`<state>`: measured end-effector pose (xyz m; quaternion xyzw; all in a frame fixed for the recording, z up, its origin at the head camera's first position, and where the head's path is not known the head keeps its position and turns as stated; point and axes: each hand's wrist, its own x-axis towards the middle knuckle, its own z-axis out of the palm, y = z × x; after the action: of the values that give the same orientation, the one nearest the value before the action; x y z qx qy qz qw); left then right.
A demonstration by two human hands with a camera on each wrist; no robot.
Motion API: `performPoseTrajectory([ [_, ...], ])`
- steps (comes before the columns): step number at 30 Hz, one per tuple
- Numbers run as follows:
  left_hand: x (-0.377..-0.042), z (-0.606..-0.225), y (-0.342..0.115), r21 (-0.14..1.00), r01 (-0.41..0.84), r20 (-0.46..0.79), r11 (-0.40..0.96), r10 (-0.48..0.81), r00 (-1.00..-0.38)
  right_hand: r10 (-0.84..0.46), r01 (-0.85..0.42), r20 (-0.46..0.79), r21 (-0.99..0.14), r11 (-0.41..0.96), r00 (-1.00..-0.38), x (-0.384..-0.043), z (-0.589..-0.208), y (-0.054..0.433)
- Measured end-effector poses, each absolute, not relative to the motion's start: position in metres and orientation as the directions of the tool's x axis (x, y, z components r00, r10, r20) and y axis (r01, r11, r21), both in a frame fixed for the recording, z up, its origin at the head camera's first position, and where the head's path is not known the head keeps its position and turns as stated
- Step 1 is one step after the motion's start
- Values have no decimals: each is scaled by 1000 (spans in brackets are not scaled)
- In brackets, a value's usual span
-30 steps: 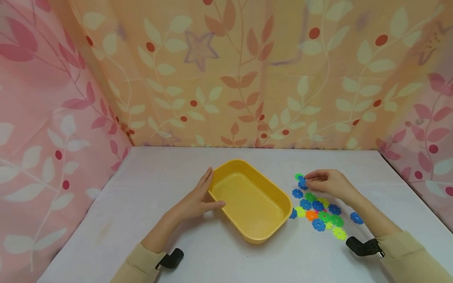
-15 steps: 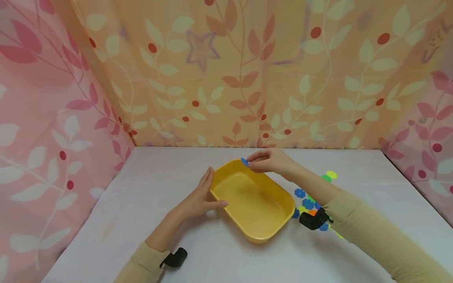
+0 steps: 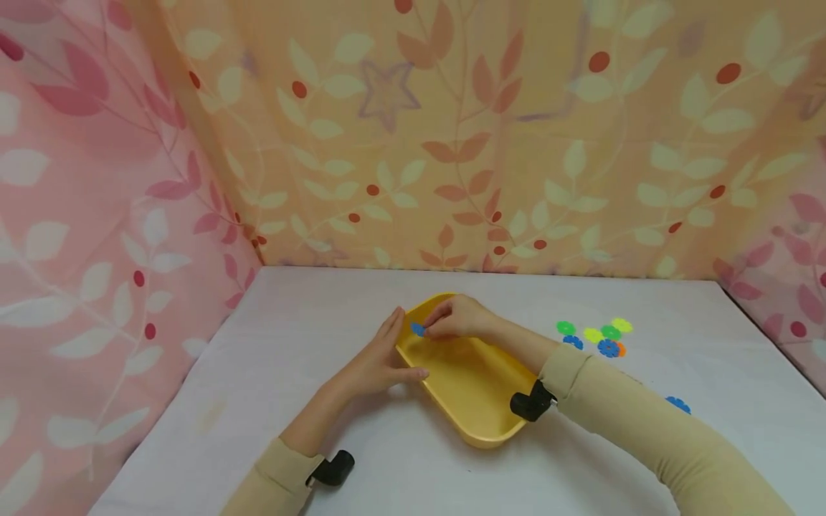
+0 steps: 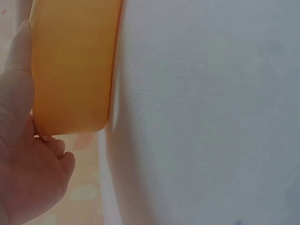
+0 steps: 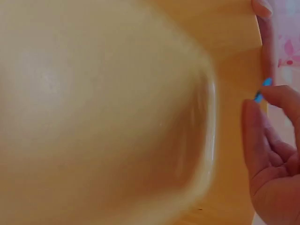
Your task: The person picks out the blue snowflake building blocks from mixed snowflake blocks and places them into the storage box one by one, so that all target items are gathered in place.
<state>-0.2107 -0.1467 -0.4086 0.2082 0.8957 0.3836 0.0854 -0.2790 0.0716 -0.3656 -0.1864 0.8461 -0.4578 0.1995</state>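
My left hand (image 3: 374, 362) holds the left corner of a yellow plastic basin (image 3: 480, 423). Its thumb lies over the near rim and its fingers lie along the left end. In the left wrist view, the fingers of that hand (image 4: 33, 173) bend past the end of the basin's wall (image 4: 75, 65). Over the left part of the basin, my right hand (image 3: 461, 317) pinches a blue notched plastic disc (image 3: 418, 330) between thumb and fingertips. The right wrist view shows this blue disc (image 5: 263, 90) edge-on at the fingertips. The visible basin floor (image 5: 84, 93) is bare.
Right of the basin, several notched discs lie on the white tabletop (image 3: 310, 308): green (image 3: 566, 327), yellow (image 3: 622, 325), blue (image 3: 609, 348) and orange (image 3: 622, 349). Another blue disc (image 3: 678, 405) lies farther right. My right sleeve (image 3: 645, 423) hides part of the pile. Patterned cloth (image 3: 387, 158) hangs behind.
From beside the disc pile, my right hand has carried the blue disc left, over the basin's far rim and down into its left part. My left hand stays on the basin.
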Motion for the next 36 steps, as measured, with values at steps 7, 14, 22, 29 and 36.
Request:
performPoseTrajectory([
  [7, -210, -411, -143, 709, 305, 2, 636, 431, -902, -579, -330, -199, -658, 677, -791, -282, -377, 66],
  [14, -209, -415, -139, 710, 309, -2, 633, 440, -898, -590, -352, -196, -642, 681, -784, -283, -389, 57],
  [22, -206, -413, -137, 705, 305, -1, 640, 431, -903, -571, -297, -178, -710, 639, -802, -278, -394, 55],
  [29, -207, -411, -138, 704, 304, 2, 642, 426, -905, -566, -217, -190, -790, 573, -802, -279, -383, 66],
  [36, -210, -409, -144, 687, 309, 10, 657, 418, -909, -545, -61, -137, -942, 330, -827, -280, -346, 107],
])
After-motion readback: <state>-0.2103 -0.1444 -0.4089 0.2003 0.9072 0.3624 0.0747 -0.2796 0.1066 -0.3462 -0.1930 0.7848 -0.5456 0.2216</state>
